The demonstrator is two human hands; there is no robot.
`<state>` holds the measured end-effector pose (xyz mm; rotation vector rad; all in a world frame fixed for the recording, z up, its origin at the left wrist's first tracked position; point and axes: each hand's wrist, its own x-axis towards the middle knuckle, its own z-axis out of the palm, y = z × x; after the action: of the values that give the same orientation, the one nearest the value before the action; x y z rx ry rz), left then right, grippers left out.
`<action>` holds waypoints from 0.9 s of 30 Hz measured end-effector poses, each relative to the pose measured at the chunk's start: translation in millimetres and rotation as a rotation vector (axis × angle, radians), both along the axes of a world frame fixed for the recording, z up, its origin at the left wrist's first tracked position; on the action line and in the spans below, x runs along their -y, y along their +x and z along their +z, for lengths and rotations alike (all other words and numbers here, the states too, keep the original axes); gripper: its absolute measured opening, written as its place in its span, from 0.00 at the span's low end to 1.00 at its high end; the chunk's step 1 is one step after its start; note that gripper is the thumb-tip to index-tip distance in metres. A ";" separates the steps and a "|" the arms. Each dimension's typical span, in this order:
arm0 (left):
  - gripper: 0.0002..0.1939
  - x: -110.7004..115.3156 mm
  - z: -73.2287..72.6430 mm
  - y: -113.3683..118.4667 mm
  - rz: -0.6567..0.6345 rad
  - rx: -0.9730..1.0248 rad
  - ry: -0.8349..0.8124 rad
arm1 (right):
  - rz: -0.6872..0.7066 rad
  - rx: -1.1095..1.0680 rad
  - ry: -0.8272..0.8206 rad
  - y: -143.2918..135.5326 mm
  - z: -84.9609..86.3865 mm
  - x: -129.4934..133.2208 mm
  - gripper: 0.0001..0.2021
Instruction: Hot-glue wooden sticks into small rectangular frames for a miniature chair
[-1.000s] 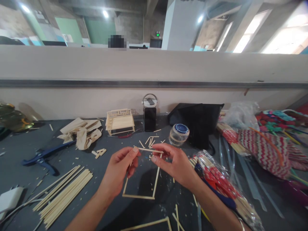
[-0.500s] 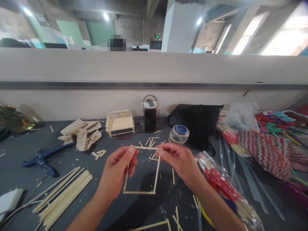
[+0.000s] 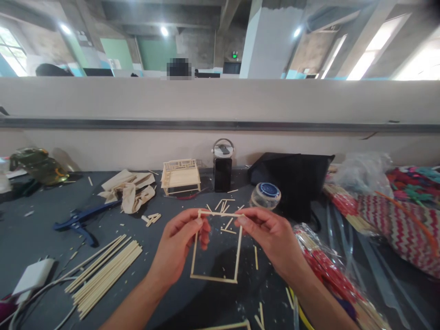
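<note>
The left hand (image 3: pixel 178 245), low and left of centre, pinches the upper-left corner of a rectangular stick frame (image 3: pixel 216 247) between thumb and fingertips; the right hand (image 3: pixel 275 238), just right of centre, is clamped on the upper-right corner. The frame hangs between them above the dark table (image 3: pixel 41 229). At lower left lies a bundle of sticks (image 3: pixel 105 272); a small wooden model (image 3: pixel 180 175) stands behind, upper centre, and a wrapped packet (image 3: pixel 330 275) lies at lower right.

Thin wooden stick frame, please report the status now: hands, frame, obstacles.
Left hand and right hand pinch the top corners of the rectangular thin wooden stick frame. Frame held upright over dark table. Loose stick offcuts behind.
</note>
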<state>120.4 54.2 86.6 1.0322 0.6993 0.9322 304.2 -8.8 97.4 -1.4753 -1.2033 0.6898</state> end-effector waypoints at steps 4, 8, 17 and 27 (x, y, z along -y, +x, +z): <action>0.10 0.1 0.6 1.1 0.004 -0.016 0.009 | -0.006 -0.002 -0.013 -0.5 1.5 0.5 0.11; 0.11 -0.8 0.4 2.7 0.028 -0.049 0.018 | -0.010 -0.009 -0.021 -1.6 1.4 0.3 0.11; 0.15 -8.9 -3.7 -0.3 -0.139 -0.101 -0.099 | -0.001 -0.359 -0.103 10.7 -14.6 -9.5 0.14; 0.13 -22.3 -22.7 -20.2 -0.244 -0.303 -0.170 | 0.001 -0.460 -0.287 19.2 -34.5 -5.7 0.14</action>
<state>100.3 76.4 63.9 1.0892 0.8655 0.5009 323.4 -3.1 62.9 -1.4387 -0.7726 1.1675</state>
